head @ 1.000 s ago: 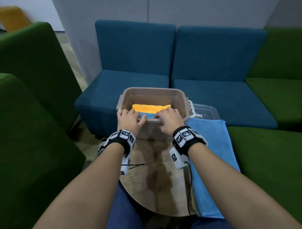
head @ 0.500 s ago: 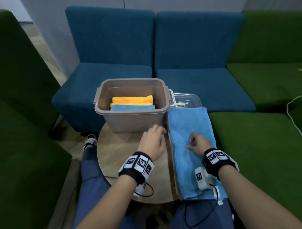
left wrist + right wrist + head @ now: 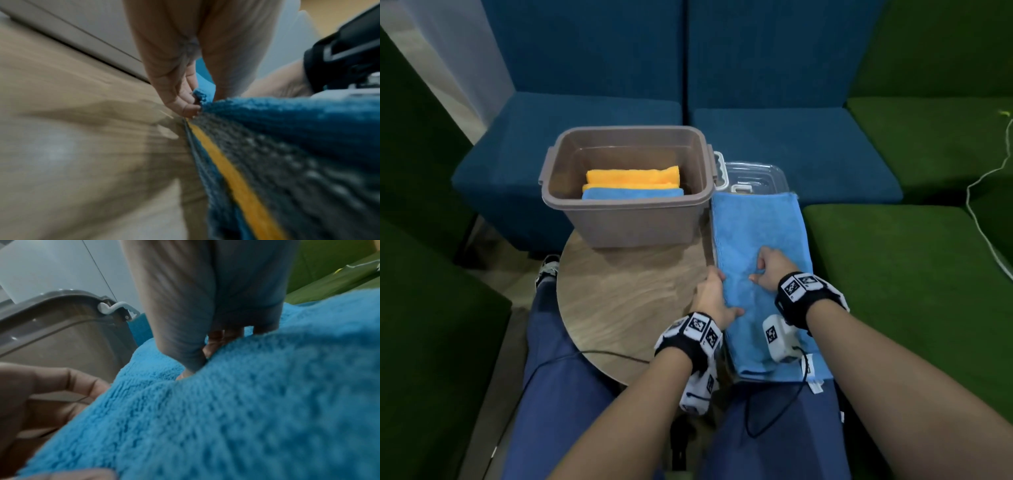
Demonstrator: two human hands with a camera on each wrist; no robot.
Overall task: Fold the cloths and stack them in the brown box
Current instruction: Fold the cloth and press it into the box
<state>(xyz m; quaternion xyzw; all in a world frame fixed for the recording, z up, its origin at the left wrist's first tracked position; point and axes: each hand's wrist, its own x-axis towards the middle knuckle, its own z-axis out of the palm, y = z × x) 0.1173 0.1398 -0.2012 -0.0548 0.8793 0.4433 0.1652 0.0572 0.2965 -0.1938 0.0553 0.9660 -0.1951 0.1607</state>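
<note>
Setting: round wooden worktop (image 3: 619,301) in front of the seated person, ringed by blue and green sofa seats.
Left hand (image 3: 711,301): nearest; fingers curled at the left edge of the blue cloth (image 3: 756,240), thumb on top. Left wrist view shows the fingertips (image 3: 190,108) pinching that edge, so this grip is clamped on the top layer.
Right hand (image 3: 772,270): just beyond, on the middle of the same cloth; fingers bent down into the pile. Right wrist view shows fabric bunched under them, so it reads as gripping the cloth.
Cloth pile: blue cloth lies flat on top, long side running away from the person; an orange layer (image 3: 236,178) shows underneath, other layers too blurred to count.
Brown box (image 3: 626,219): further back on the worktop, just left of the pile's far end. Holds folded orange cloths (image 3: 633,176) with a folded blue one (image 3: 631,193) in front.
Clear lid (image 3: 756,176): behind the pile, beside the box.
Progress (judgement): a few cloths are folded and boxed; the top blue cloth is picked but unfolded, and more below remain. Task roughly midway.
</note>
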